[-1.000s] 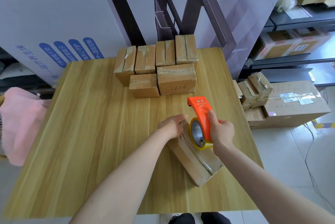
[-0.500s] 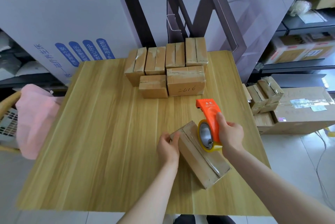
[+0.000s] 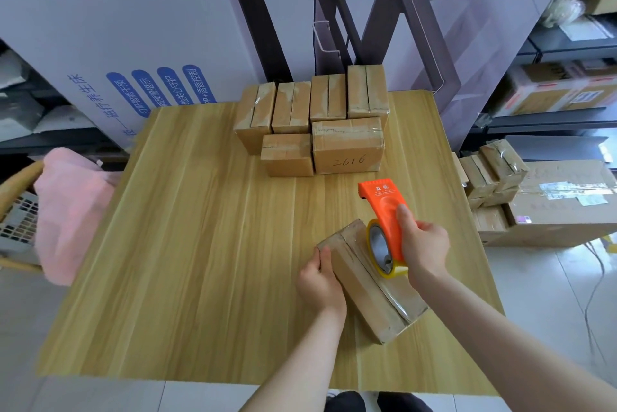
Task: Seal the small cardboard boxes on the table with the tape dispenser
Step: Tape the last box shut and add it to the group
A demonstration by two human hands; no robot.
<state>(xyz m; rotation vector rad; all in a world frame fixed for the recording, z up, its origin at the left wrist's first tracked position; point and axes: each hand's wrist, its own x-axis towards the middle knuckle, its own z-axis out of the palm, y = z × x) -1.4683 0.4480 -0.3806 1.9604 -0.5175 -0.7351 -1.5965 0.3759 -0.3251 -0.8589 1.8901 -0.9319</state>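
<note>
While the left hand (image 3: 320, 281) grips the left flank of a small cardboard box (image 3: 364, 291) near the wooden table's (image 3: 200, 244) front-right corner, the right hand (image 3: 424, 248) clenches an orange tape dispenser (image 3: 384, 211) resting on its top seam. The box's long axis runs diagonally, far-left to near-right. Six grouped boxes (image 3: 320, 124) stand well apart, obstructing nothing.

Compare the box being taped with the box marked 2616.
The box being taped lies diagonally near the front edge; the box marked 2616 sits square at the back. The left hand holds the first and the right hand holds the tape dispenser on it; no hand touches the second. Both are brown cardboard.
</note>
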